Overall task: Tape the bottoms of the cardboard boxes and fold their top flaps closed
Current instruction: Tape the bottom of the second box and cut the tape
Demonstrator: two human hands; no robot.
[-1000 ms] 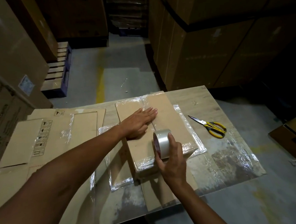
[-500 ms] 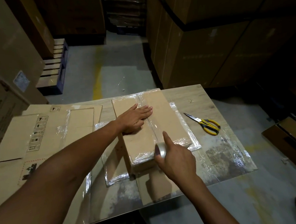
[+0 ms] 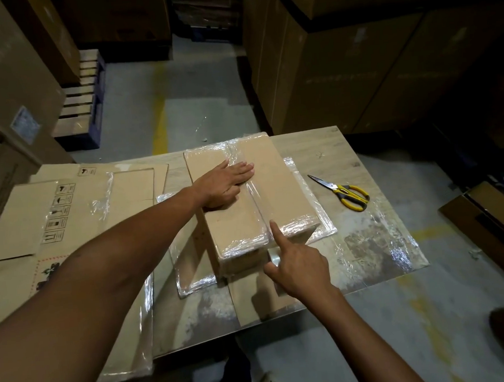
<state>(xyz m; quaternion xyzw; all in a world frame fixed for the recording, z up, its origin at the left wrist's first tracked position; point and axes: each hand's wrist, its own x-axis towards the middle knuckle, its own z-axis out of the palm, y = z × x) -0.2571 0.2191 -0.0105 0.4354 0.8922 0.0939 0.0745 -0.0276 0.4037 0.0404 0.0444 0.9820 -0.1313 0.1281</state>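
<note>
Tape roll (image 3: 274, 255) mostly behind right hand (image 3: 302, 266)

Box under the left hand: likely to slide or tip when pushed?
Probably won't tip: the box is long and low, lying flat. It may slide, since glossy film lies under it on the table. The left hand pressing flat on top suggests it needs steadying.

Left arm reaches forward over the box (image 3: 235, 224); left hand (image 3: 226, 183) lies flat on its top, fingers straight and together. Right hand (image 3: 301, 266) sits at the box's near end, index finger extended onto the top edge, other fingers curled round a tape roll (image 3: 274, 255).
</note>
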